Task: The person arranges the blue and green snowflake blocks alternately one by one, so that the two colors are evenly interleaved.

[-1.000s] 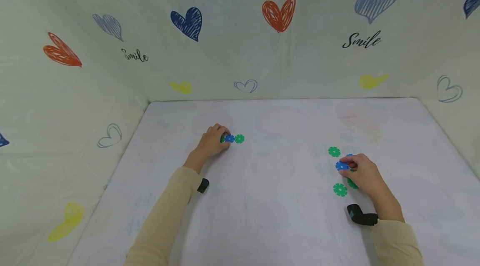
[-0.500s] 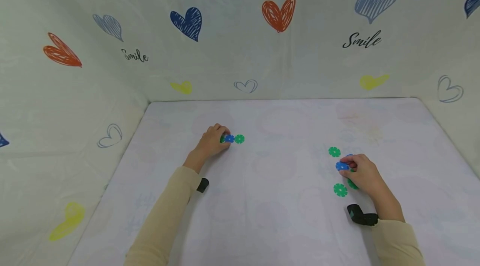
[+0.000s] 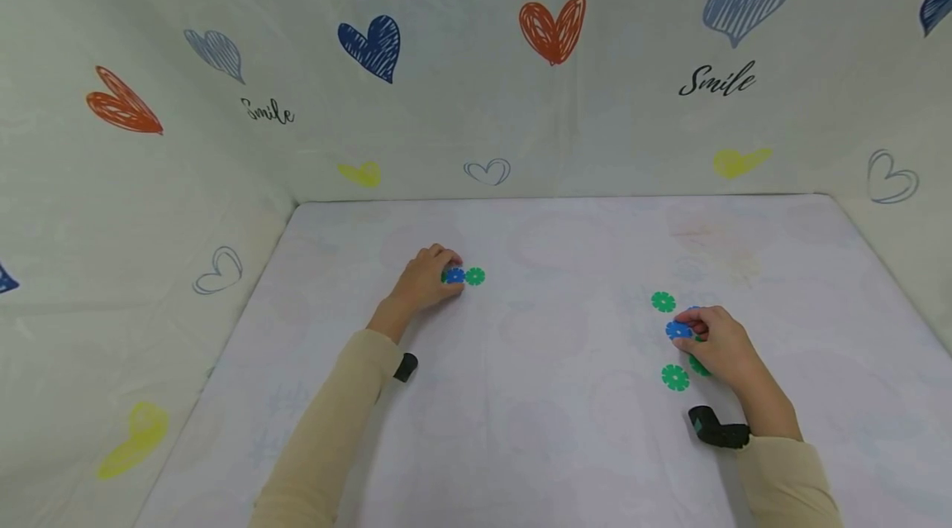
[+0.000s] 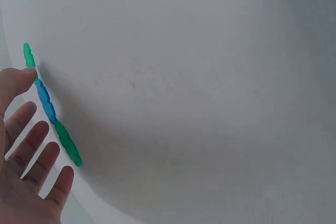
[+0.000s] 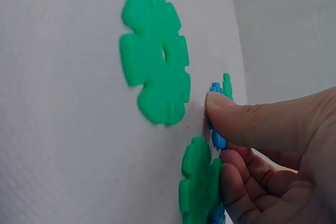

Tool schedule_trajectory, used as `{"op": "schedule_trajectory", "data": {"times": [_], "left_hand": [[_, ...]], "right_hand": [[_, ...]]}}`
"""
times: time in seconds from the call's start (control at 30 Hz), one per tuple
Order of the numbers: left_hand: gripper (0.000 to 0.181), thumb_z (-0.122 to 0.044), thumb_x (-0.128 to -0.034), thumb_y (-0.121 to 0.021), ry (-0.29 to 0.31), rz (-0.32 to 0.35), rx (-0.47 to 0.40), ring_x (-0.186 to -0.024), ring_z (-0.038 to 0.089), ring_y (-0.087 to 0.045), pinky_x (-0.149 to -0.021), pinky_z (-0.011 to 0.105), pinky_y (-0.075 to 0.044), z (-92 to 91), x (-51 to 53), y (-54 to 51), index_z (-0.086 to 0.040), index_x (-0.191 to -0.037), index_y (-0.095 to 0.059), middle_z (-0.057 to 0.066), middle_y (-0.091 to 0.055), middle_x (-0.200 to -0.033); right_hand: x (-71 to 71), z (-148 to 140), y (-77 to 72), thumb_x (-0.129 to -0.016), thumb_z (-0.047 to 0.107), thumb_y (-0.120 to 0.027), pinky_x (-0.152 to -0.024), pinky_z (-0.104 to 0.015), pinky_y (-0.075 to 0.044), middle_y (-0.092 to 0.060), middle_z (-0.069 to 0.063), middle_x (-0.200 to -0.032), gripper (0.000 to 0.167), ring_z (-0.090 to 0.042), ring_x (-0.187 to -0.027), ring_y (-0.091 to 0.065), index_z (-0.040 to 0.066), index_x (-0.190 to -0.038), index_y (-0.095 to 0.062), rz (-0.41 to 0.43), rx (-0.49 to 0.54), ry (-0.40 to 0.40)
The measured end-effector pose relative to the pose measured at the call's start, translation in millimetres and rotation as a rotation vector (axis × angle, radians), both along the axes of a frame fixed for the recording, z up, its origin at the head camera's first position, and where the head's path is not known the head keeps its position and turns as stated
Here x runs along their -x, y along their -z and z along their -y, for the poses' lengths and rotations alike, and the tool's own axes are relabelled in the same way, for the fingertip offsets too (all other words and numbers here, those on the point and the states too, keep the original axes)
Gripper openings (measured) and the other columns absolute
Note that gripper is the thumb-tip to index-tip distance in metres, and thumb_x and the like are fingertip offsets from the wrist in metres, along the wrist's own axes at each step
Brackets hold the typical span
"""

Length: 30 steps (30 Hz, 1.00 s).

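Note:
At the left of the table, a row of joined snowflake discs, a green disc (image 3: 475,276), a blue disc (image 3: 455,275) and a darker green disc (image 4: 68,144), lies by my left hand (image 3: 424,278). The left wrist view shows the thumb over the row's upper part, with the other fingers spread beside it. Whether the thumb touches it I cannot tell. My right hand (image 3: 720,342) pinches a blue snowflake disc (image 3: 678,330) between thumb and index finger. Around it are a green disc (image 3: 664,302), another green disc (image 3: 674,377) and a partly hidden green disc (image 3: 699,364).
The white-covered table (image 3: 550,412) ends at a back wall (image 3: 446,123) printed with hearts and "Smile". A black wrist camera (image 3: 717,427) sits at the right sleeve, and another black wrist camera (image 3: 405,367) at the left. More blue shows behind the right fingers.
My left hand has shifted slightly right along the row, its thumb and fingers a little further apart. The right hand and the discs stay in place.

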State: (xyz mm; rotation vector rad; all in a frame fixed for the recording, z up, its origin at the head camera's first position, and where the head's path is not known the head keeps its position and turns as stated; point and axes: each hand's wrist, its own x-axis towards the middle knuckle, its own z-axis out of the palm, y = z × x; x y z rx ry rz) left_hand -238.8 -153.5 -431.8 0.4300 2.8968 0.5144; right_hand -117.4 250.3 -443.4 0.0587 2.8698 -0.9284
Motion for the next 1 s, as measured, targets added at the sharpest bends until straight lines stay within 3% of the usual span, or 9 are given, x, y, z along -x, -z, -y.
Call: {"op": "schedule_trajectory", "data": {"times": [1.0], "left_hand": [[0.035, -0.032, -0.0849, -0.066, 0.052, -0.047, -0.001, -0.11, 0.03, -0.046, -0.095, 0.045, -0.04, -14.8, -0.2, 6.2, -0.019, -0.116, -0.058, 0.012, -0.048, -0.121]], "right_hand": [[0.0, -1, 1.3, -0.082, 0.004, -0.066, -0.08, -0.048, -0.044, -0.048, -0.028, -0.104, 0.032, -0.036, -0.09, -0.049, -0.011, -0.108, -0.055, -0.009, 0.011, -0.002]]}}
